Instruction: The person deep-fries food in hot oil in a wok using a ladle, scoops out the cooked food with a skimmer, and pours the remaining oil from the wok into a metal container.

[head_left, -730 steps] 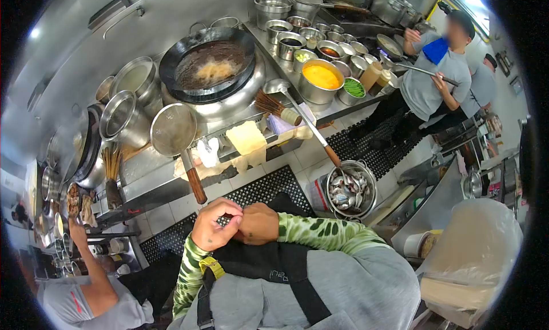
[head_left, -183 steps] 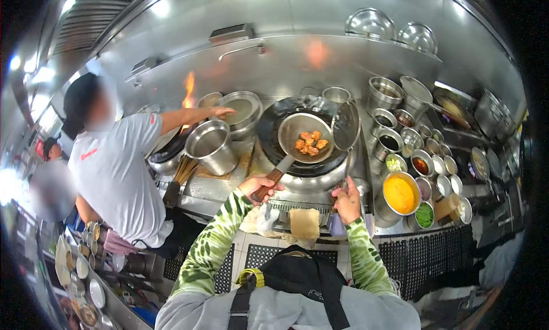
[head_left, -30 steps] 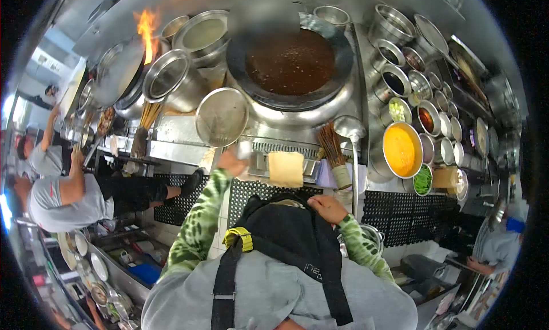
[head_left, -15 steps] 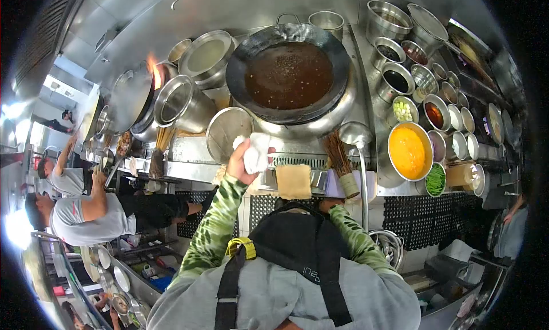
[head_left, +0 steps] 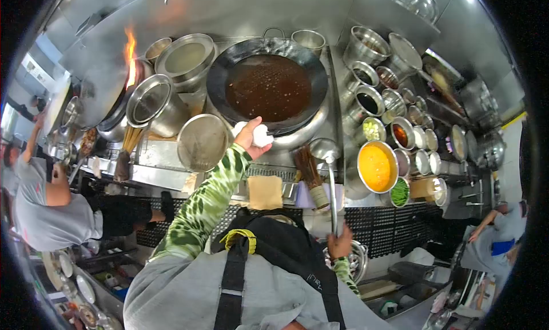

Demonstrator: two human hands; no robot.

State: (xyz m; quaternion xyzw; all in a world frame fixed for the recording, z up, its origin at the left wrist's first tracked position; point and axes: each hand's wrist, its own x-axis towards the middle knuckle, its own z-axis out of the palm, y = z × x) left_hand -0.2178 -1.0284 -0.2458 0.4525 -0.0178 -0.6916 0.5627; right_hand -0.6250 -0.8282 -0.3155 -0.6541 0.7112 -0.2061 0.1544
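Note:
My left hand is closed around a wadded white cloth, held over the near rim of a large black wok. Dark brown, bubbling liquid fills the wok. A steel ladle lies bowl-up on the counter with its long handle over the front edge. At the handle's lower end is my right hand, its fingers around the handle. A bamboo wok brush leans just left of the ladle. A round strainer sits left of my left hand.
At right are steel bowls, including orange liquid and chopped greens. A folded tan cloth lies at the front edge. Left, flame rises by another wok, near a co-worker. Another person stands far right.
My left hand has moved forward with the cloth, to the wok's near rim. My right hand has come out from beside my body to the ladle's handle. The view has shifted.

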